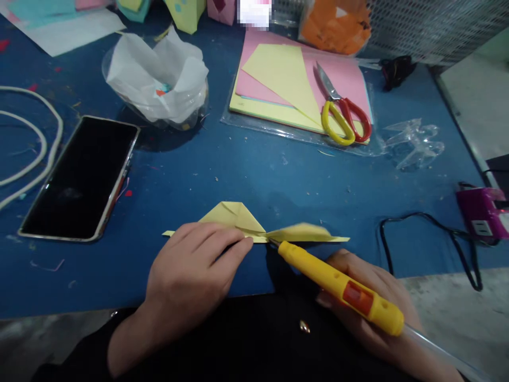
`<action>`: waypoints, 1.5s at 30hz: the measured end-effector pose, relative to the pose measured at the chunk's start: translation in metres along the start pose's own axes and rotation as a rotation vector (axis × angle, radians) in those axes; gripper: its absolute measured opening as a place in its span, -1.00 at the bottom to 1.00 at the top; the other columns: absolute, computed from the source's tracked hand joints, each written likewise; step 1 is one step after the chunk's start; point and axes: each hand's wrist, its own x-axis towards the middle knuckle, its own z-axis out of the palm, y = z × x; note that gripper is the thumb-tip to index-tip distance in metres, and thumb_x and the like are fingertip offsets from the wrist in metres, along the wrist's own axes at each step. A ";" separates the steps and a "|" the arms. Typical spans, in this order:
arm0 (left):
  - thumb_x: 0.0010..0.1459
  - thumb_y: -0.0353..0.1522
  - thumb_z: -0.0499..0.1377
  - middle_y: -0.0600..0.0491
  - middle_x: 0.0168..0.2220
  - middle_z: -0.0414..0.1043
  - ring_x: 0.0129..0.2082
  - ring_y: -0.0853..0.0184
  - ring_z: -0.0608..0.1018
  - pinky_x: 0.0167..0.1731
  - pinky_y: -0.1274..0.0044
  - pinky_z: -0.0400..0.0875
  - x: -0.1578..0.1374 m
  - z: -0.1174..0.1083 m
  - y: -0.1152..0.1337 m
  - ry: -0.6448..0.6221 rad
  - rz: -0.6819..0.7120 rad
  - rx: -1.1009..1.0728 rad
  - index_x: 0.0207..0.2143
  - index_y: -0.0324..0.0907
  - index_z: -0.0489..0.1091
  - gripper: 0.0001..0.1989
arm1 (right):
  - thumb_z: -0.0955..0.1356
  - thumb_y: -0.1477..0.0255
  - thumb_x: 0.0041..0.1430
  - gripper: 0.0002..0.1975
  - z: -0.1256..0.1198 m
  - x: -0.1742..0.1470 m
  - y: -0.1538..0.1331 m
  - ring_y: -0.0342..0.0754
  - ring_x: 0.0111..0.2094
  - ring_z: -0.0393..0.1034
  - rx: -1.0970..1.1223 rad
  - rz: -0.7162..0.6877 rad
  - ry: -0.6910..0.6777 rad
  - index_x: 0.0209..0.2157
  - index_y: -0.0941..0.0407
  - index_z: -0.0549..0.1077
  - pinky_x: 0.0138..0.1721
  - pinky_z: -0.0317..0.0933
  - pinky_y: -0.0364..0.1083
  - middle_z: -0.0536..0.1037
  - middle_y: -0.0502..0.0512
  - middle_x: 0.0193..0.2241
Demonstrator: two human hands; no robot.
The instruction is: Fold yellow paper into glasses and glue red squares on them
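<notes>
A folded piece of pale yellow paper [242, 216] lies near the table's front edge, with a peaked fold on the left and a narrow raised flap on the right. My left hand [191, 265] is closed on its left part, thumb and fingers pressing it down. My right hand [369, 297] is wrapped round a yellow pen-shaped hot glue gun [330, 278] with a red switch. Out of its back end runs a clear rod. The dark tip meets the paper just right of my left thumb. Some of my right fingers are hidden behind the tool.
A phone [81, 178] lies left beside a white cable [55, 143]. Behind are a paper-lined plastic bowl [159, 74], scissors [342, 109] on coloured paper sheets [278, 69], and an orange bag [338, 26]. Clear plastic pieces [415, 143] and a purple box [481, 212] with black cord lie right.
</notes>
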 end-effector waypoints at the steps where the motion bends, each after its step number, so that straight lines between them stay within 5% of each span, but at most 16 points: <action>1: 0.24 -0.47 0.16 0.05 -0.31 0.63 -0.32 0.23 0.59 -0.32 0.39 0.35 0.000 0.000 0.000 0.002 -0.002 -0.007 -0.29 -0.18 0.57 -0.83 | 0.30 0.22 0.26 -0.79 0.000 0.000 0.000 -0.14 -0.64 0.33 0.036 0.003 0.014 -0.40 0.01 0.29 -0.65 0.16 -0.15 0.40 -0.08 -0.58; 14: 0.23 -0.39 0.22 -0.04 -0.21 0.61 -0.20 0.16 0.59 -0.22 0.36 0.37 -0.011 -0.014 -0.011 -0.043 -0.064 0.072 -0.07 -0.25 0.50 -0.77 | 0.33 0.24 0.23 -0.87 0.000 0.008 -0.001 -0.17 -0.59 0.40 0.196 -0.043 0.076 -0.32 -0.02 0.36 -0.58 0.26 -0.21 0.51 -0.12 -0.49; 22: 0.20 -0.45 0.24 0.02 -0.28 0.62 -0.23 0.18 0.60 -0.22 0.36 0.37 -0.042 -0.034 -0.031 -0.003 -0.203 0.121 -0.20 -0.18 0.53 -0.88 | 0.31 0.14 0.24 -0.83 0.011 0.018 -0.013 -0.14 -0.68 0.32 0.261 -0.008 -0.016 -0.31 -0.08 0.36 -0.71 0.18 -0.16 0.48 -0.13 -0.55; 26: 0.18 -0.49 0.24 0.05 -0.32 0.63 -0.25 0.21 0.61 -0.23 0.39 0.36 -0.042 -0.034 -0.027 0.039 -0.219 0.089 -0.27 -0.17 0.54 -0.90 | 0.35 0.17 0.23 -0.81 0.017 0.036 -0.031 -0.13 -0.50 0.47 0.190 -0.095 -0.117 -0.18 -0.08 0.35 -0.53 0.34 -0.20 0.55 -0.09 -0.38; 36: 0.19 -0.47 0.18 0.08 -0.32 0.63 -0.28 0.21 0.60 -0.26 0.38 0.36 -0.050 -0.033 -0.032 0.019 -0.280 0.030 -0.33 -0.15 0.57 -0.84 | 0.30 0.22 0.29 -0.79 0.038 0.055 -0.047 -0.19 -0.58 0.34 0.053 -0.200 -0.148 -0.36 0.04 0.30 -0.64 0.13 -0.23 0.40 -0.08 -0.52; 45: 0.25 -0.48 0.08 0.04 -0.28 0.62 -0.28 0.22 0.60 -0.29 0.39 0.37 -0.054 -0.035 -0.031 -0.007 -0.191 0.070 -0.23 -0.18 0.52 -0.79 | 0.28 0.22 0.29 -0.75 0.033 0.061 -0.055 -0.17 -0.58 0.37 0.016 -0.184 -0.211 -0.42 0.05 0.30 -0.67 0.14 -0.23 0.43 -0.03 -0.54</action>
